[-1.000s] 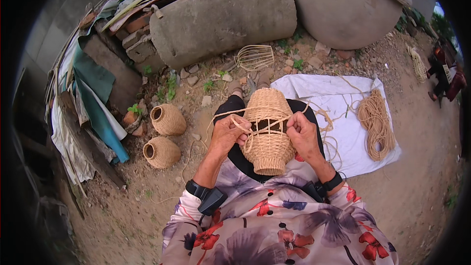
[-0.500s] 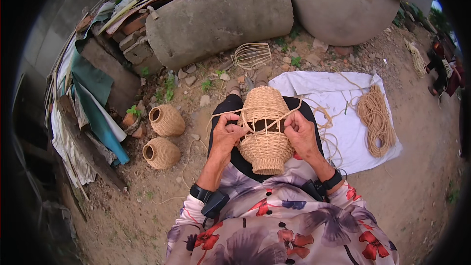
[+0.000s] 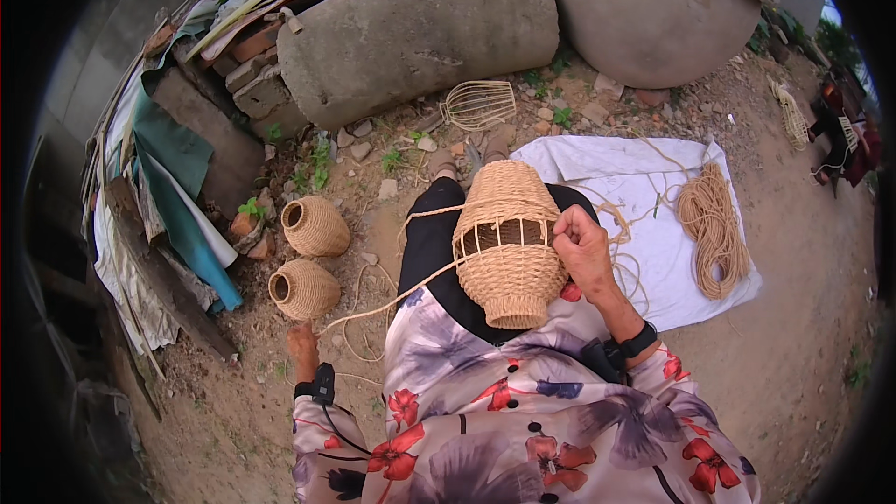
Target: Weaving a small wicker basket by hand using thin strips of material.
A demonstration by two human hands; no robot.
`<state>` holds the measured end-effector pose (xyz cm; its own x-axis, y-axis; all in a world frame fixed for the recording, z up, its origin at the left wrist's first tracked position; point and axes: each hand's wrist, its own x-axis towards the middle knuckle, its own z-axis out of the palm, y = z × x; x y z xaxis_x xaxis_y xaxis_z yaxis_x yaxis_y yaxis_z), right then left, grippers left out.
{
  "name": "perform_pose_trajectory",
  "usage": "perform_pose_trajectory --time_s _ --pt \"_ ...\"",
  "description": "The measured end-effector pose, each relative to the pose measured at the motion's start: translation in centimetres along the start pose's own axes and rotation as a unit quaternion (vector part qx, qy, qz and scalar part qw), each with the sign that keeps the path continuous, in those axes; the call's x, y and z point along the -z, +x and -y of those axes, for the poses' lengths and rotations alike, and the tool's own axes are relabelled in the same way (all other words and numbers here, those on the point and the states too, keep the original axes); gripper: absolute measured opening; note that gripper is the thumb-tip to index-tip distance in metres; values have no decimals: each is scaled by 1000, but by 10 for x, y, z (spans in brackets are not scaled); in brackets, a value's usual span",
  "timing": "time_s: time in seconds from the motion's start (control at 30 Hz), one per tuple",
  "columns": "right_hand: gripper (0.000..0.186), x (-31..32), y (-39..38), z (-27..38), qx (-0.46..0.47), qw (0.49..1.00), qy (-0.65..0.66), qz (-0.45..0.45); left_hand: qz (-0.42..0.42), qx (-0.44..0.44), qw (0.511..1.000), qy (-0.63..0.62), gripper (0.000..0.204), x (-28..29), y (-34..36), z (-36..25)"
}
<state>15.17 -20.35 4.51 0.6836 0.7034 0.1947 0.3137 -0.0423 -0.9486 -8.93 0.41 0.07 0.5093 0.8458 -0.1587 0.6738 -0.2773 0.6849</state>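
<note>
In the head view, I see the woven basket [image 3: 511,287] at frame centre, braced on the lap [image 3: 427,243], presumably for steadiness. Right hand [image 3: 582,247]: fingers curled at its edge, grip unclear. Left hand [image 3: 301,345], lower left, closed, apparently tensioning 1 cord [image 3: 401,295].

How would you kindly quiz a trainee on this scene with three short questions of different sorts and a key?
1. Multiple choice: what runs taut from the left hand to the woven basket on the lap?
A) a white ribbon
B) a straw-coloured cord
C) a wooden rod

2. True or false: the right hand is at the side of that basket, while a coil of rope lies on the white sheet.

3. Count: how many small woven baskets are on the ground to the person's left?

Key: 1. B; 2. True; 3. Two.
</note>
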Motion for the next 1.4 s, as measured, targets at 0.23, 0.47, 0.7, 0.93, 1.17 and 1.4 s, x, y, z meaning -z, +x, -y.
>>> perform_pose_trajectory --time_s 0.23,0.47,0.7,0.93,1.17,1.4 --pt "8 4 -5 -14 -24 998 57 -17 -7 120 971 -205 34 62 -35 80" --pt "8 6 -11 -14 -35 998 57 -5 221 243 769 -548 33 14 -58 -68" --pt "8 7 -14 -20 -39 996 84 -7 124 106 771 -615 15 -12 -32 -73" --pt "9 8 -14 -25 -30 995 93 -6 134 211 845 -473 28 -9 -38 -95" --pt "9 6 -16 -28 -32 994 103 -11 128 105 889 -428 27 -21 -22 -85" --pt "8 10 -15 -26 -38 996 85 14 45 -34 997 -54 19 -32 -13 -96"
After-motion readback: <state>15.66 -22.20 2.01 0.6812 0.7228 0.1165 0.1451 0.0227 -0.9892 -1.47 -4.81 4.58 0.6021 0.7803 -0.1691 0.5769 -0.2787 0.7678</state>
